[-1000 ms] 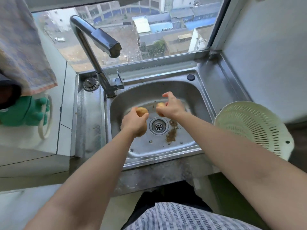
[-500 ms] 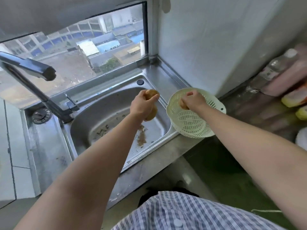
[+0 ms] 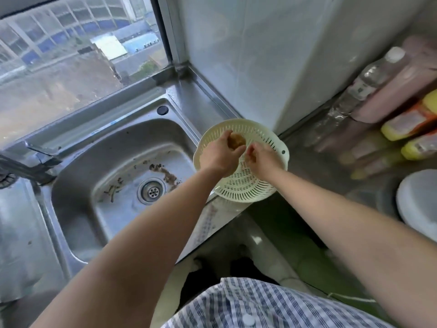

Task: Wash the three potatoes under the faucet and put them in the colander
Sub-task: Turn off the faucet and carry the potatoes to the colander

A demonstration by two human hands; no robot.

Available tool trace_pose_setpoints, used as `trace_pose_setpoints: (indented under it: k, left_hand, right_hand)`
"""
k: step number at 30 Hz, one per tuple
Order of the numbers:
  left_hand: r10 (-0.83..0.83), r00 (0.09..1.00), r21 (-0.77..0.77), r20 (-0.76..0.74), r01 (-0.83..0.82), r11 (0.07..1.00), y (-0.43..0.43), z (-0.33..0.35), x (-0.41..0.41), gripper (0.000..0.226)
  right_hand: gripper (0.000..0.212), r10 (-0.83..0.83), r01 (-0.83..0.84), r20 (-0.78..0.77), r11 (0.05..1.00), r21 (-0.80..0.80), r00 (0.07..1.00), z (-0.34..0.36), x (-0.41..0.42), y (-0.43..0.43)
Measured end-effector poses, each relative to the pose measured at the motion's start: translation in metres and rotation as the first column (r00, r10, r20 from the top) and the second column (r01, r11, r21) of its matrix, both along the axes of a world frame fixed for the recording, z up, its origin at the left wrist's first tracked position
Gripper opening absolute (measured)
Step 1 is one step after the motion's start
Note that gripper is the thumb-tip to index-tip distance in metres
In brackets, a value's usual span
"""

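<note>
Over the colander (image 3: 250, 188), the left hand (image 3: 220, 157) is gripping a potato (image 3: 237, 141), and the right hand (image 3: 266, 159) is pinching a second potato (image 3: 251, 155). They are probably hard and slippery, so cupping the middle is best.

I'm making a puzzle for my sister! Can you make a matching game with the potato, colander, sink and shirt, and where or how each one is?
1 potato
2 colander
3 sink
4 shirt

A blue and white stripes
B right of the sink
C held in the left hand
D brown dirt by its drain

Pairs: 1-C, 2-B, 3-D, 4-A
</note>
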State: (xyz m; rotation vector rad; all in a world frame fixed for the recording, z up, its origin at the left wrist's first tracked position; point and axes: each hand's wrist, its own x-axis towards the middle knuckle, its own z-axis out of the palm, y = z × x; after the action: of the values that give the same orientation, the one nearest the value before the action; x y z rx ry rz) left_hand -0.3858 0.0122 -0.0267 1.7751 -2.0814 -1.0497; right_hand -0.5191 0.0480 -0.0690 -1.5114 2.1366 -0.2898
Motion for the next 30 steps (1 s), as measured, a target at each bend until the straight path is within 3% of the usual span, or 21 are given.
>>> trace_pose_setpoints:
  k: [6, 9, 20, 25, 30]
  left_hand:
    - [-0.017, 0.991, 0.018, 0.132, 0.015, 1.0, 0.001, -0.026, -0.023, 0.04]
    - [-0.001, 0.99, 0.055, 0.139, -0.007, 0.998, 0.002, -0.033, -0.032, 0.034]
    - [-0.016, 0.987, 0.153, 0.161, -0.009, 0.988, 0.009, -0.027, -0.035, 0.065]
    - [0.018, 0.986, -0.012, 0.164, -0.016, 1.0, 0.014, -0.016, -0.019, 0.043]
    - [0.129, 0.982, -0.204, 0.137, -0.099, 0.974, 0.016, 0.001, 0.009, 0.023]
  right_hand:
    - [0.042, 0.147, -0.143, -0.021, 0.982, 0.12, 0.989, 0.002, -0.02, -0.007]
    - [0.041, 0.191, -0.183, -0.044, 0.972, 0.144, 0.981, -0.002, -0.021, -0.01]
    - [0.047, 0.237, -0.214, -0.11, 0.958, 0.194, 0.965, 0.002, -0.019, -0.013]
    - [0.041, 0.297, -0.276, -0.265, 0.954, 0.112, 0.917, 0.007, -0.016, -0.008]
    - [0.039, 0.297, -0.276, -0.28, 0.955, 0.112, 0.913, 0.014, -0.012, -0.004]
